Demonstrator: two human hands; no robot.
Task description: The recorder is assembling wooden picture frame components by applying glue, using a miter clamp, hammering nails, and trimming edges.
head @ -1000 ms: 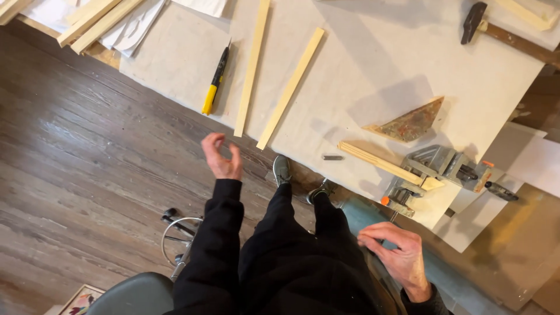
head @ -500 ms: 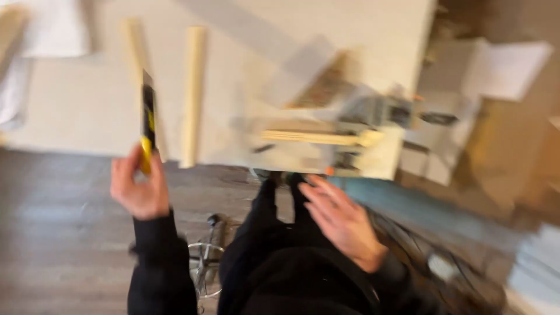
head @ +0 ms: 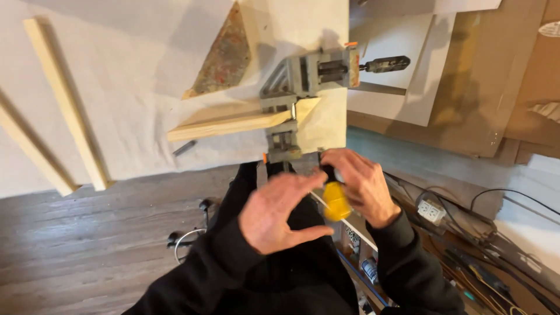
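Yellow-handled tool (head: 336,200) — off the bench's near edge, under corner clamp (head: 294,93) | right hand (head: 363,185) fingers grasping it; left hand (head: 274,213) released | likely light, rigid; grip the handle.

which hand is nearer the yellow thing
Right. The right hand is on the yellow thing, fingers around its top; the left hand is spread open just beside it.

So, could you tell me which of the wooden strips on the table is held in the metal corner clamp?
The short strip lying crosswise, its mitred end in the corner clamp; the two long strips at left lie loose.
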